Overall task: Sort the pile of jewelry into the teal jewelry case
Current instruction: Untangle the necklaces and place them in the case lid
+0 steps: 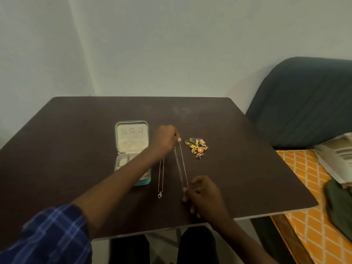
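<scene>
The fingers of the left hand are curled together and pinch the far end of a thin silver chain, just above the dark tabletop. The fingers of the right hand pinch the near end of the same chain, with the thumb raised beside it and the other fingers bent loosely toward the tabletop. Between the two hands the chain runs doubled and nearly straight, close to the surface; whether it touches the wood cannot be told.

Just left of it a second silver necklace lies stretched out on the tabletop, its small heart pendant at the near end and its far end hidden under the left forearm. To the right of the left hand, near but apart from it, sits the pile of jewelry, a small heap of gold pieces with some blue and orange in it.

The teal jewelry case lies open on the tabletop left of the necklaces, its cream lining showing: the far half carries three small tabs, and the near half has compartments, partly covered by the left forearm. What lies in them cannot be made out.

The left arm wears a blue plaid sleeve. Right of the tabletop stands a dark blue chair, and nearer, an orange patterned cloth with folded papers on it.
</scene>
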### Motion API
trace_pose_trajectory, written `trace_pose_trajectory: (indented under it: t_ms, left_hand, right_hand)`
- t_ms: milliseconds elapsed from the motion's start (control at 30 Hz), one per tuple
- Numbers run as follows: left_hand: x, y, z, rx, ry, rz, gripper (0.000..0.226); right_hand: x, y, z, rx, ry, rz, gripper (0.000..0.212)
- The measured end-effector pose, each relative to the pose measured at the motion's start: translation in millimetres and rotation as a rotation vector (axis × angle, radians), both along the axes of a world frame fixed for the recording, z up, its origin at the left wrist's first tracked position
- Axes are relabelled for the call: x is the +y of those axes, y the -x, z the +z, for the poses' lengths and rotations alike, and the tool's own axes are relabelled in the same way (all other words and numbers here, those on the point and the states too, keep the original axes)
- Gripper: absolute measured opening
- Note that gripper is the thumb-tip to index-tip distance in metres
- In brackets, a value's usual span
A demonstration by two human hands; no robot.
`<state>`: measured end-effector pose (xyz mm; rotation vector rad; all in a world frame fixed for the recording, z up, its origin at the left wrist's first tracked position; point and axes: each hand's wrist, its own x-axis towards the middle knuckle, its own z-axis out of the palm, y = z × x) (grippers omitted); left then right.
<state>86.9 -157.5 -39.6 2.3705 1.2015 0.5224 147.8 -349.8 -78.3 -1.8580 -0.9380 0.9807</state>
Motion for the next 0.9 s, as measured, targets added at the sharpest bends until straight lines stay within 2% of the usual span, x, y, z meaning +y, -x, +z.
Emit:
trace_pose_trajectory:
  t_ms: [200,333,533,733,900]
  left_hand:
    - [10,-7,-20,0.261,-0.151,-0.034,0.019]
    - [14,-11,-28,0.354,-0.247,-0.054,0.018]
    - [18,-16,-32,0.329,-0.208,-0.047,0.022]
    - [23,-17,-35,0.264,-0.12,-0.037,0.021]
    - [23,-17,-33,0.199,-0.13,-0.044,0.018]
  right_hand:
    - [12,1,-5,-0.314,-0.055,0.139,0.012]
    - [22,3,-9,-0.457,-0.029,0.216,0.004]
    - [31,4,-16,-0.566,-0.016,0.232,0.012]
    - [35,0,-23,-0.569,0.014,0.263,0.019]
    - [37,-11,-14,-0.531,-0.018,0.269,0.02]
